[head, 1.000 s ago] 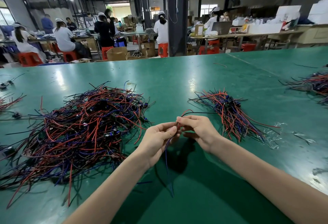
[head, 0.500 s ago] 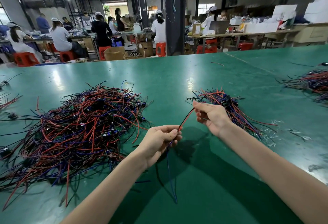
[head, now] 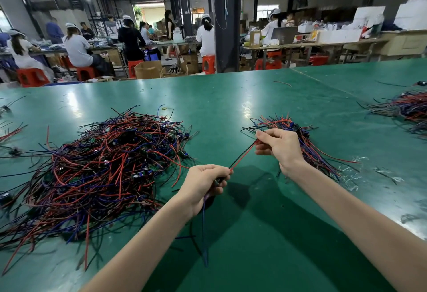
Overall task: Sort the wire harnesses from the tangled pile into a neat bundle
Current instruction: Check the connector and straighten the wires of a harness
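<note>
Table top (head: 231, 97): smooth green surface, semi-gloss, lamp glare on it; tangled pile (head: 104, 164), neat bundle (head: 316, 153) and held harness (head: 243, 155): smooth plastic-insulated wire, slight sheen; clear film scrap (head: 351, 169): crinkled glossy plastic; boxes (head: 147, 70): matt brown cardboard; stools (head: 32, 76): smooth red plastic.

The right hand (head: 279, 146) hides part of the bundle (head: 323, 160), and the left hand (head: 205, 185) covers the harness (head: 242, 155) at its middle. The heap (head: 406, 106) at the table's (head: 231, 97) right edge runs out of frame.

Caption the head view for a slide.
Left hand and right hand stretch a wire harness taut between tangled pile and sorted bundle.
</note>
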`<action>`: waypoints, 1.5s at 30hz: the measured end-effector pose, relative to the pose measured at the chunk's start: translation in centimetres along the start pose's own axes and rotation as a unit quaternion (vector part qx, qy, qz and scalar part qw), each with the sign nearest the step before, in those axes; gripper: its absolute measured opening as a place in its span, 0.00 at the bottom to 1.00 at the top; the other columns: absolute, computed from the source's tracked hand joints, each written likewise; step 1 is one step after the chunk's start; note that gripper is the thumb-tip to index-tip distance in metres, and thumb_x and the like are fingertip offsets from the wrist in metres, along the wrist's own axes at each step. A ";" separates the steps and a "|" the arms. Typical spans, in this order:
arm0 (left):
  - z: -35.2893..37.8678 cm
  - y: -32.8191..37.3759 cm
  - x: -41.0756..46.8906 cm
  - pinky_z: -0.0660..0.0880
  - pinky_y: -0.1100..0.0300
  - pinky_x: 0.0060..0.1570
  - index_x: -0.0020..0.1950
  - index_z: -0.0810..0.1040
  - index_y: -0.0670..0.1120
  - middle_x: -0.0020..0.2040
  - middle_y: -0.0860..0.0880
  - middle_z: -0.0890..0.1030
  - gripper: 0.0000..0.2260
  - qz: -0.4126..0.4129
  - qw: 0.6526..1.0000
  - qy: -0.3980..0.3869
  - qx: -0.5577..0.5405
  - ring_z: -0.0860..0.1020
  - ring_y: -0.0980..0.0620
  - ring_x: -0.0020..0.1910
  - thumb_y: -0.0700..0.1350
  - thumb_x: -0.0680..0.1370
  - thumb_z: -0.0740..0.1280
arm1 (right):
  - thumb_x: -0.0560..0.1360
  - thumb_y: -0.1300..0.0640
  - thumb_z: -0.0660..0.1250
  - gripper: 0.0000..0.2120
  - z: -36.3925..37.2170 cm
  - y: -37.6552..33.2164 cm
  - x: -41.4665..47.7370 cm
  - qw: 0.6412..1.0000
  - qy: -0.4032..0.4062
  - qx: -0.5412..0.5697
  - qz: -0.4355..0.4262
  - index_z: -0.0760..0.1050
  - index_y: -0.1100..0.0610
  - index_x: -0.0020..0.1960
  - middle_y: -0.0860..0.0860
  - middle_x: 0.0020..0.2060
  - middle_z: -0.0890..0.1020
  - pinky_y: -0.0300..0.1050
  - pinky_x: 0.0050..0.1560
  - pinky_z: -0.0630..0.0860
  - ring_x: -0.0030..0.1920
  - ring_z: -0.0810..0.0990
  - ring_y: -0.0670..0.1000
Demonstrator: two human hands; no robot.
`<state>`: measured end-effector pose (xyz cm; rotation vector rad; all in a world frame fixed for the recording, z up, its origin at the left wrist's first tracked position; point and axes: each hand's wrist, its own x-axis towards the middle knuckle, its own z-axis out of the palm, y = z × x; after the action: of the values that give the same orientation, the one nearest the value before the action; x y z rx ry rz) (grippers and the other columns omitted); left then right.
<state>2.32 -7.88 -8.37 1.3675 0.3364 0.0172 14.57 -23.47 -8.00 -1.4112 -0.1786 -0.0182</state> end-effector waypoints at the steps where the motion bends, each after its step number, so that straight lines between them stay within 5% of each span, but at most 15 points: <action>1: 0.1 0.0 -0.1 0.67 0.69 0.22 0.38 0.81 0.37 0.29 0.48 0.78 0.05 0.001 1.000 -0.007 0.017 0.72 0.57 0.23 0.33 0.73 0.68 | 0.75 0.65 0.68 0.08 0.0 0.2 0.0 0.999 0.002 -0.036 -0.021 0.78 0.65 0.37 0.54 0.27 0.78 0.40 0.26 0.78 0.23 0.77 0.46; 7: 0.0 0.2 -0.4 0.67 0.68 0.21 0.37 0.81 0.37 0.29 0.46 0.76 0.05 -0.005 0.995 -0.029 0.090 0.71 0.56 0.23 0.33 0.72 0.68 | 0.78 0.65 0.64 0.09 0.3 0.8 -0.2 0.964 -0.032 -0.224 -0.142 0.77 0.64 0.39 0.53 0.29 0.79 0.41 0.28 0.79 0.23 0.77 0.44; 13: -0.1 0.3 -0.5 0.69 0.67 0.21 0.37 0.81 0.36 0.28 0.46 0.76 0.05 -0.010 0.991 -0.046 0.127 0.71 0.56 0.22 0.32 0.72 0.67 | 0.79 0.65 0.60 0.09 0.1 1.0 -0.4 0.939 -0.095 -0.292 -0.157 0.77 0.64 0.44 0.52 0.32 0.79 0.35 0.29 0.77 0.25 0.77 0.41; 21: -0.2 0.3 -0.6 0.71 0.67 0.22 0.38 0.81 0.35 0.28 0.46 0.76 0.04 0.001 0.990 -0.046 0.133 0.72 0.56 0.22 0.32 0.72 0.68 | 0.76 0.66 0.65 0.07 -0.2 0.9 -0.1 0.994 -0.085 -0.070 -0.010 0.78 0.65 0.40 0.52 0.28 0.82 0.38 0.29 0.78 0.26 0.78 0.47; 33: -0.1 0.4 -0.8 0.72 0.66 0.24 0.37 0.79 0.36 0.29 0.45 0.75 0.06 -0.014 0.993 -0.064 0.094 0.73 0.55 0.23 0.32 0.74 0.66 | 0.72 0.65 0.70 0.08 0.1 0.0 -0.2 0.996 -0.039 0.042 0.064 0.75 0.62 0.35 0.52 0.24 0.80 0.36 0.24 0.75 0.22 0.74 0.44; 45: 0.0 0.3 -1.0 0.73 0.66 0.24 0.36 0.78 0.36 0.28 0.45 0.75 0.06 -0.012 0.995 -0.056 0.087 0.73 0.54 0.23 0.31 0.73 0.68 | 0.75 0.68 0.66 0.04 -0.1 -0.1 -0.4 0.994 -0.066 0.056 0.070 0.77 0.65 0.41 0.54 0.28 0.83 0.38 0.29 0.78 0.26 0.79 0.46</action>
<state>1.47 -7.98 -7.83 1.5291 0.2656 -0.1104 14.15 -23.62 -7.96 -1.3114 -0.1874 0.1984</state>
